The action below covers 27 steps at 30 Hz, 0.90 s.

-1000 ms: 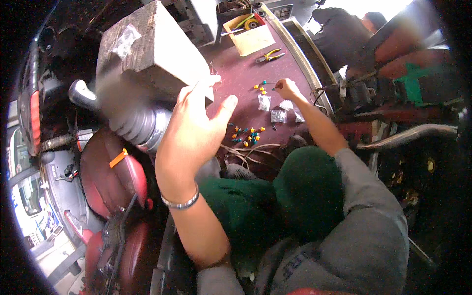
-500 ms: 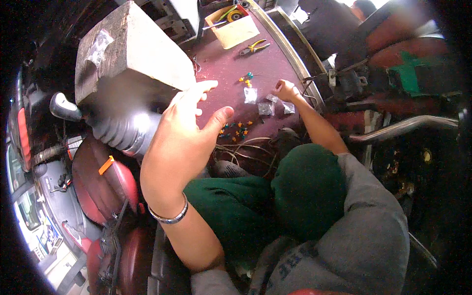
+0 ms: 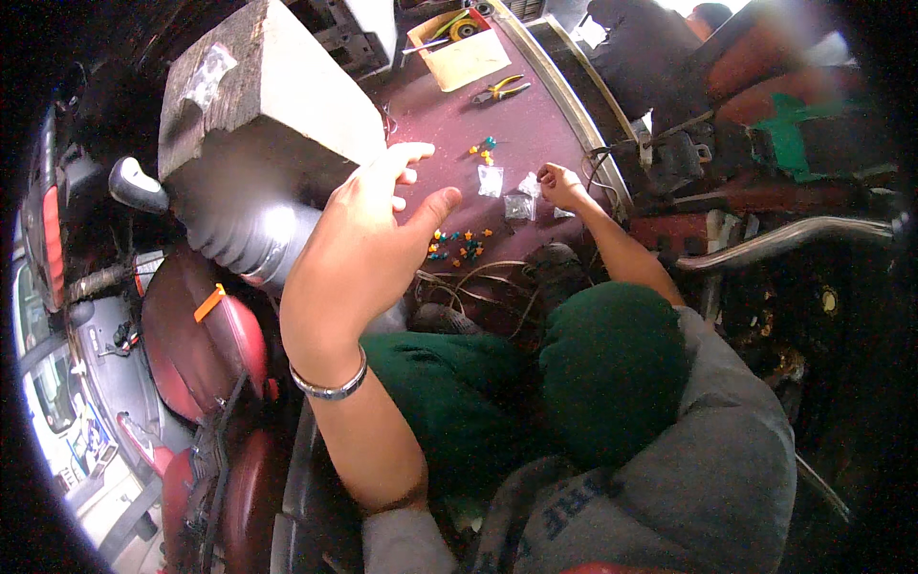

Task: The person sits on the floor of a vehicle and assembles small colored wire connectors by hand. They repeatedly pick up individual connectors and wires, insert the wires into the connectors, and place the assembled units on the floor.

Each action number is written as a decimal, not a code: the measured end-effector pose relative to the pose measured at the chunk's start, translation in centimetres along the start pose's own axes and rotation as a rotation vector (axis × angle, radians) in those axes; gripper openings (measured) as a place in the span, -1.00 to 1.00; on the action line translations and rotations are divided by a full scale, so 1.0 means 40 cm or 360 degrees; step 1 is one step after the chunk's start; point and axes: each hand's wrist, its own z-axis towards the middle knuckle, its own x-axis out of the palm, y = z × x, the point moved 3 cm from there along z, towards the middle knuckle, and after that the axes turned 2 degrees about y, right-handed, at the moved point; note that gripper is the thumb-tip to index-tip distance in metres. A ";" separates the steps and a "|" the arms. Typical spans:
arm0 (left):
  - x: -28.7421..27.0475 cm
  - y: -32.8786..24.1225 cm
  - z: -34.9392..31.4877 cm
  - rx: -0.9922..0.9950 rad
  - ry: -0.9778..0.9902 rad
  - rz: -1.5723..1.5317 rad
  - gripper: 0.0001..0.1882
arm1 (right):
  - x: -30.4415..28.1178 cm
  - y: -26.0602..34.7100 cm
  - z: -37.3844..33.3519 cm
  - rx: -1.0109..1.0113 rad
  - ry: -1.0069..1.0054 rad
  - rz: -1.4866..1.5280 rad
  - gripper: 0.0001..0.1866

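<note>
Left hand (image 3: pixel 352 247) loosely open, empty; right hand (image 3: pixel 564 190) curled just beside clear packets (image 3: pixel 519 208), its hold hard to tell

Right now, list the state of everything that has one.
Left hand: raised, open
Right hand: partly curled, hold unclear
Small clear plastic packets: lying down
Yellow-handled metal pliers: lying down
Tan cardboard box: open, items inside
Silver metal bracelet: around left wrist
Small yellow and teal pieces: loosely clustered

On my left I see a gear knob (image 3: pixel 141 186) and a seat (image 3: pixel 191 349); on my right, a pipe (image 3: pixel 794 246).
</note>
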 end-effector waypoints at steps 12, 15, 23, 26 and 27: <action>0.016 -0.001 0.004 0.0048 -0.0020 0.0074 -0.48 | 0.005 0.145 -0.053 0.0057 -0.0167 -0.0434 -0.59; 0.013 -0.003 0.003 0.0060 -0.0016 0.0054 -0.48 | 0.016 0.049 -0.010 -0.0072 -0.0196 -0.0593 -0.68; 0.012 0.003 0.001 0.0033 -0.0017 0.0131 -0.47 | 0.070 0.074 -0.029 -0.0468 -0.0077 -0.0663 -0.75; 0.015 0.007 0.001 0.0074 -0.0021 0.0144 -0.48 | 0.073 0.097 -0.028 -0.0539 -0.0078 -0.0719 -0.76; 0.014 0.006 0.001 0.0066 -0.0020 0.0136 -0.48 | 0.074 0.101 -0.027 -0.0564 -0.0074 -0.0740 -0.77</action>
